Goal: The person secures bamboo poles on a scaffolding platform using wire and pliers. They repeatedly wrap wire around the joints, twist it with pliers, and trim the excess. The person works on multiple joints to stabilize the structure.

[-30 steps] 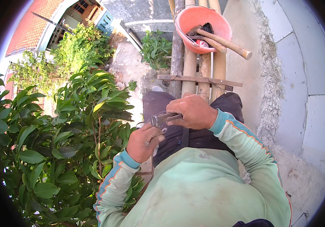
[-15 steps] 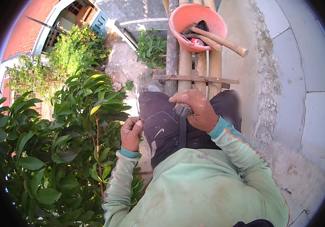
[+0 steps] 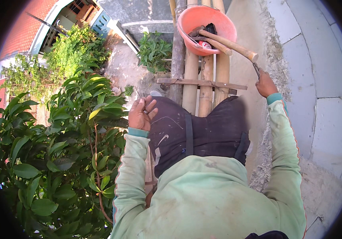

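Observation:
My right hand (image 3: 266, 83) is raised out to the right, beside the rough wall edge. Its fingers are wrapped round a dark metal tool, apparently pincers (image 3: 256, 69), with thin ends sticking up past the fist; the rest is hidden in the hand. On the left, my left hand (image 3: 142, 111) hovers over my dark trousers (image 3: 171, 131), close to the leaves. Its fingers are apart and a little curled, and I see nothing in them. Ahead of me sits an orange bucket (image 3: 228, 30) holding wooden-handled tools (image 3: 238, 47), a red item and dark pieces.
Bamboo poles (image 3: 191, 73) run ahead beneath me, with a wooden crosspiece (image 3: 203, 83) over them. A pale block wall (image 3: 298, 79) with rough mortar rises on the right. A leafy tree (image 3: 63, 159) crowds the left. Far below lie the ground and a tiled-roof house (image 3: 27, 32).
My right hand has swung from above my lap out to the right with the tool. My left hand has risen slightly and its pinch on a thin wire has loosened; the wire no longer shows.

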{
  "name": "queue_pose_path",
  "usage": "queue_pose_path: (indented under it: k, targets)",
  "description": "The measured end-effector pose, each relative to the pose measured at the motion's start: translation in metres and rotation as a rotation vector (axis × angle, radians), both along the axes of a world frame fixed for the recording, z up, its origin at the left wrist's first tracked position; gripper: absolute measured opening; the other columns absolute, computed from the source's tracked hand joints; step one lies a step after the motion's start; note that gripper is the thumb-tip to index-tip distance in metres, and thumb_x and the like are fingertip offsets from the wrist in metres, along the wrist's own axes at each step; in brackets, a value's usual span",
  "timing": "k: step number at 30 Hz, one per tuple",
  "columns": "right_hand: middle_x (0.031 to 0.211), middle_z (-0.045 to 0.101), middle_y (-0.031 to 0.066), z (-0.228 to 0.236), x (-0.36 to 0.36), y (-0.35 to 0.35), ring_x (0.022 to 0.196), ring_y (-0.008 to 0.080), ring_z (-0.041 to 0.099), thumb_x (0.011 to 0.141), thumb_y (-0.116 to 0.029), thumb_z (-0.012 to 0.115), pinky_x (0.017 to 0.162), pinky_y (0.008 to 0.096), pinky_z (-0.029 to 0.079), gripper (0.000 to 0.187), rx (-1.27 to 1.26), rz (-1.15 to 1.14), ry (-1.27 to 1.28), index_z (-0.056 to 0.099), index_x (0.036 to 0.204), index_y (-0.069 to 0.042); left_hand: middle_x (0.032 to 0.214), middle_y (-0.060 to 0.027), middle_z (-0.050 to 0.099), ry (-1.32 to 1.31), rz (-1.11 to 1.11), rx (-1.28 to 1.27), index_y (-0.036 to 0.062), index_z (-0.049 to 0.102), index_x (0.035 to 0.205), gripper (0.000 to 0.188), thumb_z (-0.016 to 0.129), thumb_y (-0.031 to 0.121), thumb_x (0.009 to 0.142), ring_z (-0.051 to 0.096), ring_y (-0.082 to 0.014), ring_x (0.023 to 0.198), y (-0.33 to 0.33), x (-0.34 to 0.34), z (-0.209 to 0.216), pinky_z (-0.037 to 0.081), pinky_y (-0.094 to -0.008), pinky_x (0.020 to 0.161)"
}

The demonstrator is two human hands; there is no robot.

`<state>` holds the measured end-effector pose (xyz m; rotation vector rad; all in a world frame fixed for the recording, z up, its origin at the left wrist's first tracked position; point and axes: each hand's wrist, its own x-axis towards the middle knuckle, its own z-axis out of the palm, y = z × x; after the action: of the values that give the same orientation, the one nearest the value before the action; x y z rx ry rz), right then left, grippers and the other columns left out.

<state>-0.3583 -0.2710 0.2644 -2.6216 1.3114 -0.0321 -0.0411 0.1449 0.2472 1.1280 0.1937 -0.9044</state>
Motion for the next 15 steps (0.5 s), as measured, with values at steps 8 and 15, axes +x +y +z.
queue_pose_path:
  k: [8,15]
  targets:
    - [0.114,0.066,0.0247,0.009,0.012,-0.01,0.105,0.0414,0.066,0.09,-0.004,0.05,0.091,0.052,0.053,0.052,0.116,0.013,0.262,0.05,0.142,-0.01,0.123,-0.0101,0.058,-0.025,-0.063,0.134,0.005,0.055,0.12,0.026,0.051,0.027,0.106,0.058,-0.0238,0.105,-0.064,0.006,-0.058,0.057,-0.0458,0.084]
    - [0.088,0.068,0.018,0.004,0.03,-0.036,0.069,0.0321,0.068,0.077,-0.005,0.059,0.065,0.0432,0.055,0.061,0.42,0.124,0.497,0.055,0.137,-0.015,0.12,-0.0069,0.063,0.014,0.011,0.023,0.0105,0.056,0.116,0.02,0.051,0.027,0.106,0.065,-0.0243,0.102,-0.042,0.003,-0.053,0.055,-0.0374,0.075]
